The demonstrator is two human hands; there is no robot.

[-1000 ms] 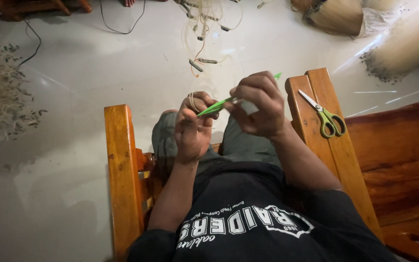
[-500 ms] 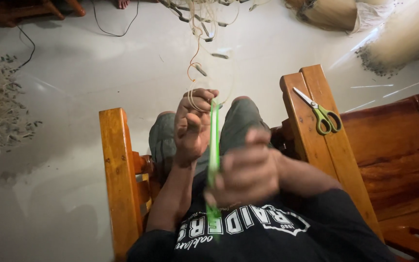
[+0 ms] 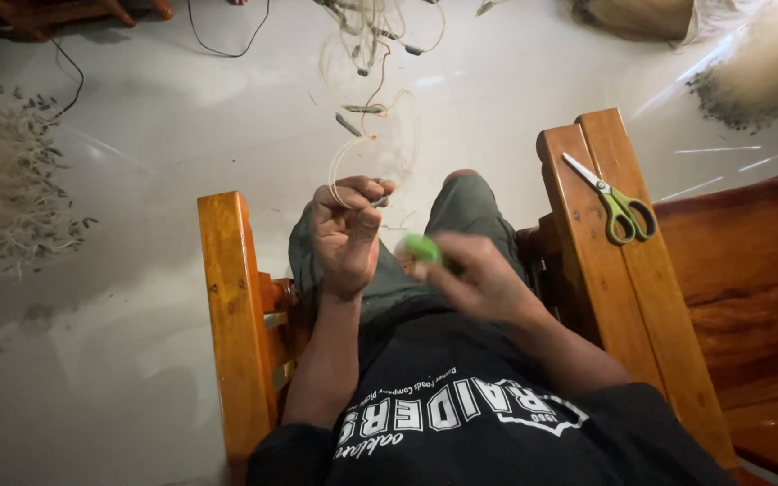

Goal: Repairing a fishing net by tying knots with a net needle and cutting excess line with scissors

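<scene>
I sit in a wooden chair and look down at my lap. My left hand [image 3: 346,232] is raised over my knee with its fingers pinched on a thin pale line [image 3: 353,153] that loops up toward a tangle of net on the floor. My right hand [image 3: 479,279] sits lower and closer to my body, blurred by motion, and holds a green plastic tool [image 3: 421,247] whose tip shows beyond the fingers. The two hands are a short way apart.
Green-handled scissors [image 3: 619,205] lie on the right wooden armrest [image 3: 587,261]. The left armrest [image 3: 231,306] stands beside my left forearm. Piles of pale fibres [image 3: 2,189] lie on the floor at left and at upper right, with cables at the top.
My right hand has swung with the green tool from near my chest back up toward the left hand. The left hand stays pinched on the line.
</scene>
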